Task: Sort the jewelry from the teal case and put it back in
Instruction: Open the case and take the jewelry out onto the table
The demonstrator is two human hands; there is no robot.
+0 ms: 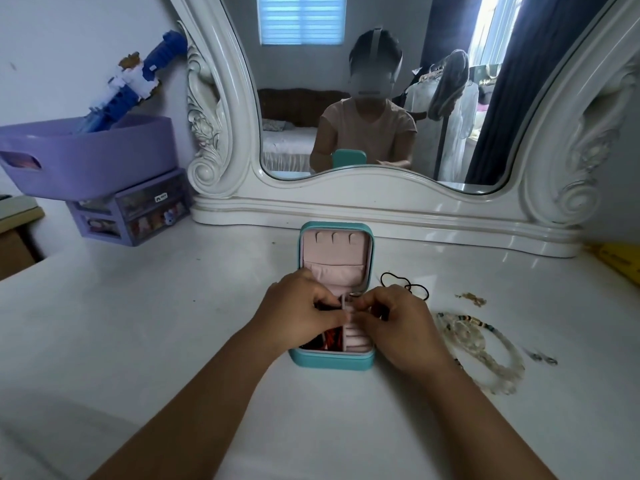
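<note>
- On the white dressing table (138,341), directly in front of the mirror (381,98), a teal case (332,362) lies open with its lid (336,251) standing up towards the mirror base.
- Lid lining is pink, with three small tabs along the top and a pocket beneath.
- Left hand (298,315) and right hand (398,327) meet over the middle of the case, fingers curled in narrowly, pinching at a thin pale divider (344,303); whether either hand actually holds a piece of jewelry cannot be told.
- Lower tray shows pink ring rolls (356,341) on the right side and red and dark items (329,339) on the left — too tangled to identify.
- Right of the case, on the tabletop: black hair ties (403,284) near the lid, a small gold chain (472,298) further out, a pale beaded necklace (485,351) just beside the right wrist, and small silver pieces (545,358) beyond it.
- Far left, well apart: a purple basket (93,157) resting on a small purple drawer unit (138,216), with a blue toy (138,77) standing in the basket.
</note>
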